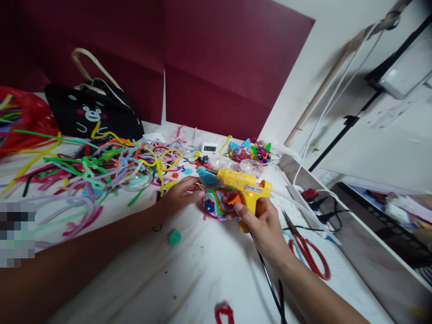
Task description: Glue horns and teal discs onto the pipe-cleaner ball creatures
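Observation:
My right hand (266, 225) is wrapped around the handle of a yellow hot glue gun (236, 179), its thumb and fingers by the orange trigger (235, 200). The nozzle points left, at a blue pipe-cleaner ear (207, 176). Below the gun is a round ornament coiled from colourful pipe cleaners (216, 204), with a dark blue eye on its left side. My left hand (184, 193) grips the ornament's left edge near the ear, thumb and fingers close together. The gun and my right hand hide part of the ornament.
Loose pipe cleaners (101, 166) lie heaped at left before a black bag (118, 108). Two finished-looking ornaments (251, 152) and a small digital clock (209, 147) stand behind. Red-handled scissors (308, 252) and a power strip (313, 211) lie right. A green piece (174, 237) sits in front.

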The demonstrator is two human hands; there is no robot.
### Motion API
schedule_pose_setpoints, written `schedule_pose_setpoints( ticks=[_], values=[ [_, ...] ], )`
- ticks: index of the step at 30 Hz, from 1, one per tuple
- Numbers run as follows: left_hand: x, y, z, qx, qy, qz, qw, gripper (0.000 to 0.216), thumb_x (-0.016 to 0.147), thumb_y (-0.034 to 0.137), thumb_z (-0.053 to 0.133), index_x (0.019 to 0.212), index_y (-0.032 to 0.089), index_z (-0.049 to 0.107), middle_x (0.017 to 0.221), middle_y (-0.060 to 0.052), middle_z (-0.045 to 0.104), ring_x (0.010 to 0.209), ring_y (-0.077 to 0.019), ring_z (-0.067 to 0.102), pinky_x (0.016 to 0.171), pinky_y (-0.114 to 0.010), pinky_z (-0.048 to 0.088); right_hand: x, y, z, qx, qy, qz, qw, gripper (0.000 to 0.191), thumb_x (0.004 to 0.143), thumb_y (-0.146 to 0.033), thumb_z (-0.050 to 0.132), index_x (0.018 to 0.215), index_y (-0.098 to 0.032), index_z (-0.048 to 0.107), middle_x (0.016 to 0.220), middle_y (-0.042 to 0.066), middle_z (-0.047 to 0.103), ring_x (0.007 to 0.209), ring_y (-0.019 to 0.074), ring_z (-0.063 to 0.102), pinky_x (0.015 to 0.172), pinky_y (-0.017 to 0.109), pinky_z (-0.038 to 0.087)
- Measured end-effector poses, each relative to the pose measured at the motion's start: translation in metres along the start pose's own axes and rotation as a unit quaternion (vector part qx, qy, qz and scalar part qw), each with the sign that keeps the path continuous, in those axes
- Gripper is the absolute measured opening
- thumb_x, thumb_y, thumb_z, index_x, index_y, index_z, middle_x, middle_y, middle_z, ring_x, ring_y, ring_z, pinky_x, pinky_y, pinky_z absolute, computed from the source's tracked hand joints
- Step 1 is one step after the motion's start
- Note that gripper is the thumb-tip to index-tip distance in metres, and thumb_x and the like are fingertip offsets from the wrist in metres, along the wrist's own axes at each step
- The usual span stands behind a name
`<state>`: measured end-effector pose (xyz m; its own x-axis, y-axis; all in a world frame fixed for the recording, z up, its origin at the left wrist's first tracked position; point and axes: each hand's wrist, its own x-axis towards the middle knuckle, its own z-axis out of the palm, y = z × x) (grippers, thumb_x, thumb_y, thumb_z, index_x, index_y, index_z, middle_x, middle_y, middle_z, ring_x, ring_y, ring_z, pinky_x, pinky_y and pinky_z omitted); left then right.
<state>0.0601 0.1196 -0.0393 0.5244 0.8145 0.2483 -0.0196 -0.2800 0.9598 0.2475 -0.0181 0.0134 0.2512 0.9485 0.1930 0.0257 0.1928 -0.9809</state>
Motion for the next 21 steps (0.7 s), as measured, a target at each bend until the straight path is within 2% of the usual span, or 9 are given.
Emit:
schedule_pose_setpoints(
  ticks=[2, 4, 8, 11, 16, 21],
  values=[
    [0.003, 0.002, 0.001, -0.057, -0.061, -0.001, 0.997, 0.055, 0.075, 0.043, 0.072, 0.122, 0.018, 0.058, 0.122, -0.013, 0.063, 0.105, -0.0257, 0.064, 0.088, -0.036, 0.054, 0.001, 0.0, -0.001, 0.007, -0.005, 0.002, 1.0, 0.046, 0.072, -0.046, 0.075, 0.102, -0.021, 0.052, 0.098, 0.006, 0.066, 0.072, 0.0185, 0.066, 0.058, 0.029, 0.052],
    [0.005, 0.005, 0.003, -0.093, -0.109, -0.015, 0.99, 0.07, 0.069, 0.046, 0.077, 0.128, 0.018, 0.053, 0.129, -0.015, 0.06, 0.113, -0.0294, 0.062, 0.095, -0.041, 0.051, 0.002, 0.0, -0.001, 0.014, -0.013, 0.001, 1.0, 0.046, 0.072, -0.046, 0.075, 0.102, -0.021, 0.052, 0.094, 0.005, 0.066, 0.069, 0.0175, 0.064, 0.058, 0.029, 0.052],
    [0.009, 0.007, 0.005, -0.07, -0.132, -0.007, 0.989, 0.083, 0.054, 0.042, 0.087, 0.127, 0.019, 0.054, 0.135, -0.016, 0.056, 0.124, -0.0319, 0.054, 0.105, -0.043, 0.044, 0.004, 0.001, -0.002, 0.019, -0.019, 0.0, 1.0, 0.043, 0.072, -0.046, 0.075, 0.1, -0.021, 0.053, 0.093, 0.004, 0.065, 0.069, 0.0173, 0.063, 0.057, 0.029, 0.051],
    [0.014, -0.002, 0.005, -0.063, -0.155, 0.013, 0.986, 0.089, 0.052, 0.039, 0.089, 0.129, 0.019, 0.05, 0.137, -0.017, 0.054, 0.126, -0.0312, 0.053, 0.106, -0.043, 0.043, 0.004, 0.002, -0.003, 0.019, -0.013, 0.003, 1.0, 0.043, 0.072, -0.046, 0.075, 0.1, -0.021, 0.054, 0.094, 0.004, 0.065, 0.068, 0.0173, 0.064, 0.054, 0.027, 0.05],
    [0.022, -0.025, 0.006, -0.064, -0.196, 0.038, 0.978, 0.096, 0.054, 0.034, 0.089, 0.135, 0.017, 0.04, 0.134, -0.019, 0.054, 0.125, -0.0331, 0.053, 0.102, -0.046, 0.045, 0.005, 0.003, -0.003, 0.04, -0.023, -0.004, 0.999, 0.042, 0.071, -0.043, 0.076, 0.099, -0.021, 0.055, 0.092, 0.003, 0.065, 0.065, 0.0153, 0.062, 0.061, 0.03, 0.053],
    [0.024, -0.028, 0.01, -0.044, -0.179, 0.068, 0.981, 0.102, 0.051, 0.031, 0.09, 0.137, 0.018, 0.038, 0.135, -0.018, 0.054, 0.129, -0.0336, 0.049, 0.105, -0.044, 0.043, 0.006, 0.002, 0.0, 0.035, -0.012, 0.001, 0.999, 0.043, 0.07, -0.043, 0.077, 0.1, -0.021, 0.055, 0.1, 0.006, 0.066, 0.073, 0.0179, 0.064, 0.06, 0.03, 0.054]
  ],
)
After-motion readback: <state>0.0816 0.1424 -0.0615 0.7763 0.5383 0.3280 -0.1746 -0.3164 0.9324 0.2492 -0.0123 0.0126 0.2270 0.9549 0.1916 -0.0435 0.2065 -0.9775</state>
